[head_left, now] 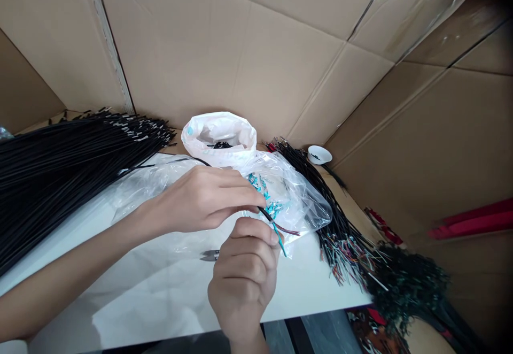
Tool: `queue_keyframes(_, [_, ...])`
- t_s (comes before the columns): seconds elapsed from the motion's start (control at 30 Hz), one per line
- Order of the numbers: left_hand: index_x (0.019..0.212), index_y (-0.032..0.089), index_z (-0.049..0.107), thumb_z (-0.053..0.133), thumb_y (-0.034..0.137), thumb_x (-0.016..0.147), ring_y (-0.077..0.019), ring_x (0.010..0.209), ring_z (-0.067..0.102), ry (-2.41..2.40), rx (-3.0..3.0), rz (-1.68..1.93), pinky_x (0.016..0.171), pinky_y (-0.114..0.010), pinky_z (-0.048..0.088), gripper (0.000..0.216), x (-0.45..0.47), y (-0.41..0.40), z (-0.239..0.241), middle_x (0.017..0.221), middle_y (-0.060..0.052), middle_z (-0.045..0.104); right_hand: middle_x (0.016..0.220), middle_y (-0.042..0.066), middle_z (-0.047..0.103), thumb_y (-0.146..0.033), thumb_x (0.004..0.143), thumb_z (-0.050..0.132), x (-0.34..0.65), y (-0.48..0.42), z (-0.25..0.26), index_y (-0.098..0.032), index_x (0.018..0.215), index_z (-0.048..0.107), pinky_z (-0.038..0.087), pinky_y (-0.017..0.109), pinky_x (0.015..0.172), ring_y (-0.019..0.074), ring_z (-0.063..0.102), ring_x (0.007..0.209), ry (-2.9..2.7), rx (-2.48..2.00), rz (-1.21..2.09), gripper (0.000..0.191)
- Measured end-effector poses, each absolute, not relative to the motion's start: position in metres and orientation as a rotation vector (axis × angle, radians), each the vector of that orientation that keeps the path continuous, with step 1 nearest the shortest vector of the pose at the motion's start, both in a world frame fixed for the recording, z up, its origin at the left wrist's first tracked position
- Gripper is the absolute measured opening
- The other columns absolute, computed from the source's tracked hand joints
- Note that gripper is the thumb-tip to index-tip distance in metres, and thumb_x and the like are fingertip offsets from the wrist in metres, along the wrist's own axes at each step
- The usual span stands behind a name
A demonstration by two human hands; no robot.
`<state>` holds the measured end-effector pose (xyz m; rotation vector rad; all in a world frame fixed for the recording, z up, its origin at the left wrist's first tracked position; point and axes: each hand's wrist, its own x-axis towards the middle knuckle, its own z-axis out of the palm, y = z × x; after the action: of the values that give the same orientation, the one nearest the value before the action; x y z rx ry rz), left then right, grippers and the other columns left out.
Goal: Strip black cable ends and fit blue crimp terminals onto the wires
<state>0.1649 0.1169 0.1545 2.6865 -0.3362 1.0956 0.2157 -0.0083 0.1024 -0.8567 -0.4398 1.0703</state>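
Note:
My left hand is closed, its fingers pinching a thin black cable that arcs back over the hand. My right hand is closed in a fist just below it, thumb and forefinger gripping a small teal wire at the cable's stripped end, where a red wire also sticks out. Both hands work over a clear plastic bag holding several teal terminals. A small pair of snips lies on the white table under the hands.
A thick bundle of black cables lies at the left. A white bag of small black parts stands behind. More finished cables trail off the right edge beside a small white dish. Cardboard walls enclose the table.

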Motion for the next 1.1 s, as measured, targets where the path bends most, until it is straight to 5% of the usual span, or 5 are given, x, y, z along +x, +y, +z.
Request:
queue_keyframes(0.23, [0.104,0.018,0.070,0.049,0.006,0.099,-0.0133,0.091,0.072,-0.396,2.378,0.701,0.082,-0.022,0.055,0.024,0.161,0.115,0.166,0.100,-0.006,0.078,0.034,-0.007,-0.035,-0.062,0.068,-0.030,0.206,-0.026,0.087,-0.020,0.067,-0.007,0.005,0.021,0.039,-0.0016,-0.011,0.019,-0.517,-0.834,1.256,0.048])
queue_keyframes(0.6, [0.108,0.017,0.068,0.045,0.007,0.100,-0.0158,0.088,0.071,-0.393,2.710,0.953,0.076,-0.025,0.051,0.026,0.154,0.119,0.168,0.099,-0.005,0.078,0.032,-0.016,0.003,-0.060,0.094,0.021,0.228,-0.041,0.099,-0.022,0.058,0.021,0.019,0.016,0.038,-0.0001,0.004,0.024,-0.758,-0.282,1.675,0.052])
queue_keyframes(0.7, [0.108,0.016,0.068,0.042,0.006,0.099,-0.0174,0.086,0.070,-0.288,2.919,1.047,0.076,-0.028,0.049,0.029,0.151,0.122,0.170,0.097,-0.005,0.077,0.040,-0.013,0.022,-0.045,0.086,0.064,0.250,-0.063,0.112,-0.022,0.060,0.046,0.018,0.018,0.036,0.0036,0.016,0.033,-0.869,-0.607,1.217,0.039])
queue_keyframes(0.87, [0.093,0.016,0.069,0.041,0.005,0.095,-0.0175,0.071,0.063,-0.154,3.151,1.030,0.064,-0.029,0.043,0.030,0.151,0.117,0.169,0.081,-0.003,0.072,0.058,-0.002,0.056,-0.018,0.089,0.068,0.295,-0.091,0.126,-0.025,0.095,0.075,0.029,0.028,0.042,0.0115,0.042,0.045,-1.121,-1.189,-0.069,0.012])
queue_keyframes(1.1, [0.083,0.017,0.065,0.046,0.007,0.091,-0.0174,0.063,0.056,-0.119,3.137,1.085,0.058,-0.032,0.036,0.023,0.156,0.113,0.155,0.072,-0.001,0.066,0.060,-0.003,0.061,-0.014,0.087,0.073,0.322,-0.059,0.141,-0.019,0.103,0.073,0.039,0.027,0.050,0.0106,0.050,0.049,-1.791,-1.420,-0.696,0.017])
